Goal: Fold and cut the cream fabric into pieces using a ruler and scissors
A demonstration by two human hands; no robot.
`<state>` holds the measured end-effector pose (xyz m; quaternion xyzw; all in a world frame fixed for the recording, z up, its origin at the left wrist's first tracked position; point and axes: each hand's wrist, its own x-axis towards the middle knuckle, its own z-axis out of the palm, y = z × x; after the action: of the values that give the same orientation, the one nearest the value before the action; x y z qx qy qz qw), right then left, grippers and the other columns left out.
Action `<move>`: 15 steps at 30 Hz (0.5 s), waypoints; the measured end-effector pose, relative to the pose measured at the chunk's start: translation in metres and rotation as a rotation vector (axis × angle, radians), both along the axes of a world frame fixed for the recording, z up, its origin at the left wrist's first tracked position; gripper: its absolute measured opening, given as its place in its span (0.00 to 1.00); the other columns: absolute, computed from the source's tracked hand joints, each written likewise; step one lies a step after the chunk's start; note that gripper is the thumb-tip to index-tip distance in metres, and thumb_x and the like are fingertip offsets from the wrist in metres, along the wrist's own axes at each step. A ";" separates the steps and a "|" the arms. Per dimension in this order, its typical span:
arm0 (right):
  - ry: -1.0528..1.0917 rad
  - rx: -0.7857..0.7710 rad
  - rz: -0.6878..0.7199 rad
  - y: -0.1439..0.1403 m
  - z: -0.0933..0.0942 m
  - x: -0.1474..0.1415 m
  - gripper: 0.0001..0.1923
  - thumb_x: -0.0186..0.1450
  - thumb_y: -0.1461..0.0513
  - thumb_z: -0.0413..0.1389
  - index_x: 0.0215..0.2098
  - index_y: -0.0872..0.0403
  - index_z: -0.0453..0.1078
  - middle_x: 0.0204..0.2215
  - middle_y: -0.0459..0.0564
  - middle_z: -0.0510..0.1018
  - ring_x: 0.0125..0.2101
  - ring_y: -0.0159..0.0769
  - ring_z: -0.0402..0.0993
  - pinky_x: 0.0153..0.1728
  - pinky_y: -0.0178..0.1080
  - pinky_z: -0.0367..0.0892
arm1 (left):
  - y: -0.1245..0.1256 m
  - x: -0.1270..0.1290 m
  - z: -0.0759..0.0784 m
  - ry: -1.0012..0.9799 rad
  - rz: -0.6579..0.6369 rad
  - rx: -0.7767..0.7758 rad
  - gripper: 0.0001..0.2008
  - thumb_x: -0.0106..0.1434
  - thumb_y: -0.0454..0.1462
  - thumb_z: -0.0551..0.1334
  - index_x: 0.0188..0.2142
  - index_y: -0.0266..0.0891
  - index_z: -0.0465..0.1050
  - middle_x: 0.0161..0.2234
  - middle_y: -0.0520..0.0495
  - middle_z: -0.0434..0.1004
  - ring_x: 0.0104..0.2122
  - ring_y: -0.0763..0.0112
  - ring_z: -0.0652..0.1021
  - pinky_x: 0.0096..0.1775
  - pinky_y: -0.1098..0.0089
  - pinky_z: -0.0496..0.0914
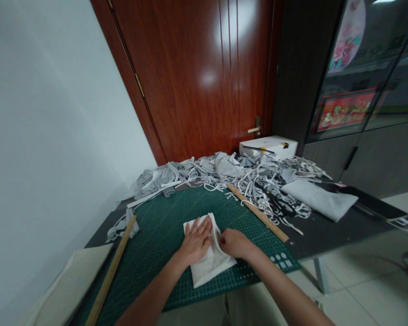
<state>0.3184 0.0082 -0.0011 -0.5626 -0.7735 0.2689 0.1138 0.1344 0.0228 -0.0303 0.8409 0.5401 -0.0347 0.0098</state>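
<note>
1. Fabric piece, light grey, folded, lies on green cutting mat under both hands.
2. Left hand flat, fingers spread, pressing it.
3. Right hand curled, pinching its edge.
4. Wooden ruler just beyond right hand.

The room is a bit dim, with soft light. A bright shine sits on the red-brown door — white glare spots. The glass cabinet shows reflections. The edges bend and look a little blurry.
</note>
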 end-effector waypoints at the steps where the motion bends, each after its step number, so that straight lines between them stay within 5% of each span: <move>1: -0.010 -0.010 -0.008 0.002 0.001 -0.002 0.12 0.58 0.62 0.55 0.33 0.60 0.78 0.35 0.66 0.81 0.38 0.48 0.78 0.33 0.36 0.65 | -0.001 0.001 0.001 0.014 0.003 -0.003 0.30 0.65 0.39 0.46 0.67 0.45 0.44 0.68 0.52 0.38 0.66 0.53 0.42 0.60 0.41 0.44; 9: 0.075 -0.024 -0.024 0.016 0.013 -0.012 0.19 0.66 0.57 0.47 0.43 0.60 0.75 0.39 0.60 0.81 0.40 0.40 0.78 0.34 0.33 0.65 | -0.004 0.005 0.007 0.037 0.015 -0.011 0.33 0.63 0.41 0.49 0.67 0.43 0.44 0.68 0.51 0.37 0.66 0.49 0.41 0.59 0.40 0.46; 12: 0.096 -0.007 -0.041 0.012 0.013 -0.011 0.27 0.58 0.55 0.58 0.54 0.58 0.67 0.45 0.57 0.79 0.44 0.41 0.76 0.38 0.33 0.65 | -0.004 0.006 0.007 0.035 0.023 -0.009 0.32 0.64 0.42 0.48 0.67 0.43 0.44 0.68 0.49 0.39 0.66 0.49 0.42 0.59 0.40 0.45; 15: 0.068 -0.013 -0.047 0.006 0.010 -0.015 0.29 0.51 0.62 0.63 0.51 0.58 0.68 0.43 0.58 0.80 0.44 0.43 0.76 0.39 0.34 0.65 | -0.003 0.007 0.008 0.041 0.028 -0.007 0.31 0.65 0.42 0.48 0.67 0.43 0.44 0.68 0.49 0.39 0.66 0.49 0.42 0.59 0.40 0.46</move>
<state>0.3031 0.0144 0.0088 -0.5721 -0.7538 0.2900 0.1426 0.1410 0.0193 -0.0225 0.8322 0.5518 -0.0533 0.0021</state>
